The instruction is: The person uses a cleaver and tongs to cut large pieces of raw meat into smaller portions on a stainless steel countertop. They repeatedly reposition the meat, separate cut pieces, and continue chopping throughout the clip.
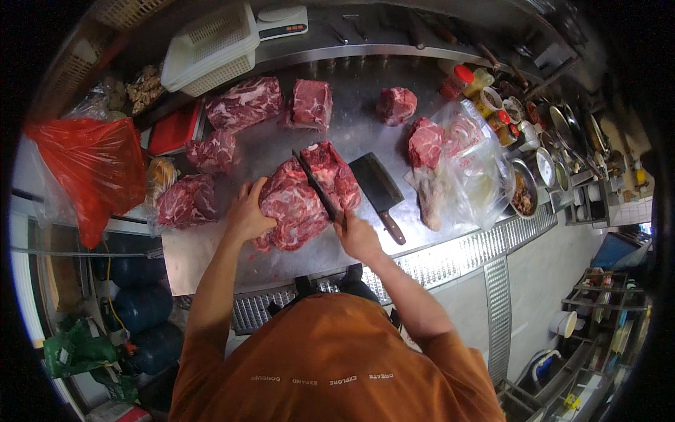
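Note:
A large piece of raw red meat point(292, 208) lies on the stainless steel table point(200, 258) in front of me. My left hand point(250, 211) presses on its left side, fingers spread over the edge. In my right hand point(357, 236) is the handle of a long dark knife point(315, 182), whose blade lies in a gap across the meat, tip pointing away to the upper left. Beside the meat on the right rests a cleaver point(378, 182) with a wooden handle. Smaller pieces of raw meat lie around, among them a marbled slab point(245, 104) and a block point(311, 104).
Clear plastic bags point(477, 179) lie at the right, near jars and metal bowls. A red plastic bag point(95, 169) is at the far left. White plastic baskets point(211, 53) and a scale point(282, 26) stand at the back. Several tools lie on the rear ledge.

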A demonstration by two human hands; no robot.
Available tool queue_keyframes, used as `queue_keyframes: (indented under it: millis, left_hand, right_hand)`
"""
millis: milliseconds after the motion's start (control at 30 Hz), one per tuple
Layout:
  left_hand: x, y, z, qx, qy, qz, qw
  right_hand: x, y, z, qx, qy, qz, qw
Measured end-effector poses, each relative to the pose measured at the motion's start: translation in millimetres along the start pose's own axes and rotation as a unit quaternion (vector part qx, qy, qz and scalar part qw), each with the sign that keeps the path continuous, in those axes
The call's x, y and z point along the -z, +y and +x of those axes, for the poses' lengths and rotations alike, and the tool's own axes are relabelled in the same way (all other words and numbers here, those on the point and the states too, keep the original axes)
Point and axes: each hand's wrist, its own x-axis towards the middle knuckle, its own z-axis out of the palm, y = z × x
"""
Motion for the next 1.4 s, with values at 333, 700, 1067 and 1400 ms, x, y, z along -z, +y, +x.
queue_keyframes:
  millis: [333,700,1067,1400]
  left_hand:
    - [-5,-4,3,-0.021,0.007,-0.009,1.0]
    - [-7,-16,-13,0.0,0.026,-0.008,1.0]
    - [-12,-24,-15,-0.019,0.033,-0.023,0.999]
    - [-15,-37,-21,-0.018,0.036,-0.042,0.998]
  right_hand:
    - [72,-68,-30,0.133,0.245,0.175,0.944]
    - [2,-13,-7,-0.019,0.0,0.023,1.0]
    - [25,-49,-27,0.027,0.115,0.09,0.989]
    - [19,-32,-26,0.013,0.035,0.047,0.998]
